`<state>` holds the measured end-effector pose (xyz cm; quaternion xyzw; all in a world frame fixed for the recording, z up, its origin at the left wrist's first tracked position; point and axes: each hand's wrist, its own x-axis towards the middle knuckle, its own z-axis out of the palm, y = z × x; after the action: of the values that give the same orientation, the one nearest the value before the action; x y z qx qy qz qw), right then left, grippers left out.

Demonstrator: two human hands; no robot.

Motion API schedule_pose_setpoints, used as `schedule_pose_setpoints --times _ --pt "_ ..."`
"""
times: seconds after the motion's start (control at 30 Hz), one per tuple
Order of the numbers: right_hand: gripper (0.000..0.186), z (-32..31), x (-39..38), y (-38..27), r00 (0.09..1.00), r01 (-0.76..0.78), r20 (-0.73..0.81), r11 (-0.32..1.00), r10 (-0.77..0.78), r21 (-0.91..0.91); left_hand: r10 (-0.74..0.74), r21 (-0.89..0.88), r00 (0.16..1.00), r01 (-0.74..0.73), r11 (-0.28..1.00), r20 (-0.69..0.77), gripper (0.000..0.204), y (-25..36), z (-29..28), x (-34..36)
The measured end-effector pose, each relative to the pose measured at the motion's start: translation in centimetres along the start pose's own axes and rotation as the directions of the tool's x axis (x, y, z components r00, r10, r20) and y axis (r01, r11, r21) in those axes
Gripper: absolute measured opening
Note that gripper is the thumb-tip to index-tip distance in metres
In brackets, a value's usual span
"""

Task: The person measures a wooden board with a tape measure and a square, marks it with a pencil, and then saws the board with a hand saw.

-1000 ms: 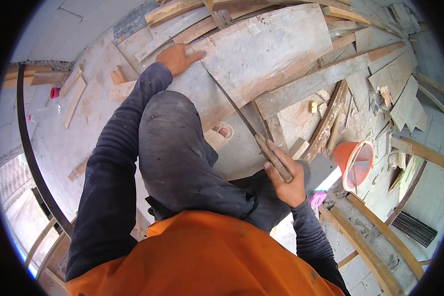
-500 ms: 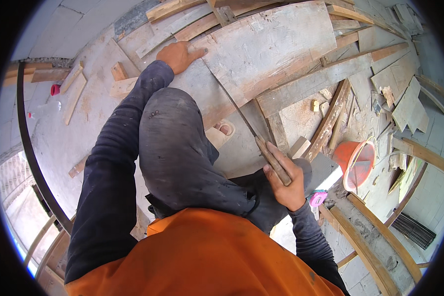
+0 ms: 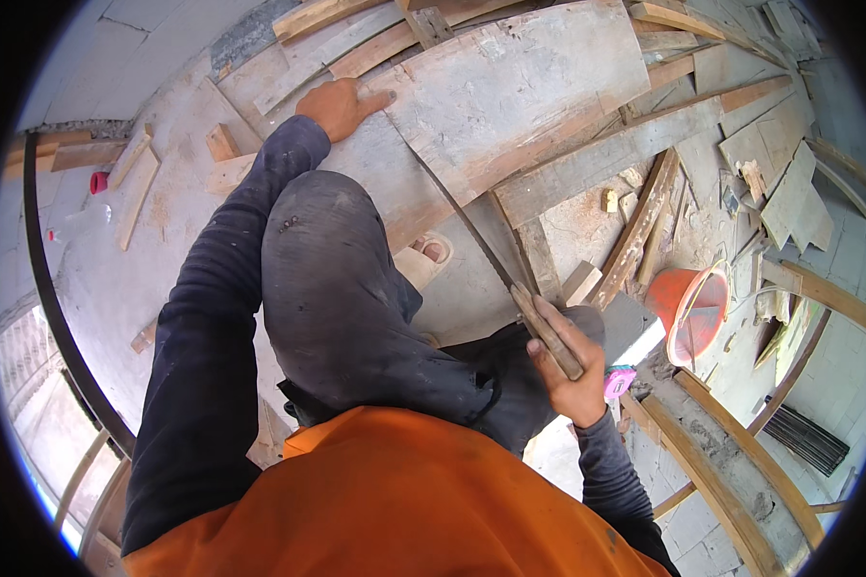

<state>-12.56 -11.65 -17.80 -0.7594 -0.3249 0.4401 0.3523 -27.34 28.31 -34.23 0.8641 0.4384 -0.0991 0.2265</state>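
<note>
My right hand (image 3: 575, 375) is wrapped round the wooden handle (image 3: 546, 332) of a handsaw. The saw's long thin blade (image 3: 457, 210) runs up and to the left, its far end at a pale plywood board (image 3: 534, 82). A dark line in the board follows the blade. Against the board's far edge, my left hand (image 3: 340, 108) presses down and holds it, thumb stretched out on the top face close to the blade's tip. Its other fingers are bent and partly hidden. My bent knee (image 3: 327, 240) is up against the near part of the board.
Timber planks (image 3: 616, 149) and scraps lie behind and right of the board. An orange bucket (image 3: 685, 303) stands at the right, with a pink tape measure (image 3: 618, 382) by my right wrist. A plastic bottle (image 3: 85, 219) lies at the left, near a dark bar (image 3: 48, 279).
My right hand and the saw have drawn back slightly, down and to the right. My left hand stays on the board. The whole view has shifted a little.
</note>
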Motion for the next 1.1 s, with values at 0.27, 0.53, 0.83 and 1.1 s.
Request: schedule_pose_setpoints --times 0.27,0.53,0.83,1.1 --pt "0.046 6.5 14.4 3.2 0.973 0.226 0.027 0.971 -0.228 0.074 -0.012 -0.054 0.998 0.016 0.998 0.062 0.096 -0.6 -0.4 0.5" --pt "0.049 6.4 10.6 7.5 0.972 0.230 0.006 0.964 -0.233 0.136 0.111 -0.360 0.986 -0.059 0.931 0.125 0.099 -1.9 0.3 1.3" --pt "0.053 0.1 2.7 -1.8 0.996 -0.081 0.033 0.997 0.081 0.012 0.061 -0.306 0.989 -0.018 0.952 0.132 0.076 -1.1 0.0 1.0" --pt "0.050 5.4 6.5 8.1 0.979 0.201 -0.033 0.980 -0.200 0.013 0.100 -0.251 0.995 -0.091 0.964 0.023 0.086 -1.1 0.3 0.2"
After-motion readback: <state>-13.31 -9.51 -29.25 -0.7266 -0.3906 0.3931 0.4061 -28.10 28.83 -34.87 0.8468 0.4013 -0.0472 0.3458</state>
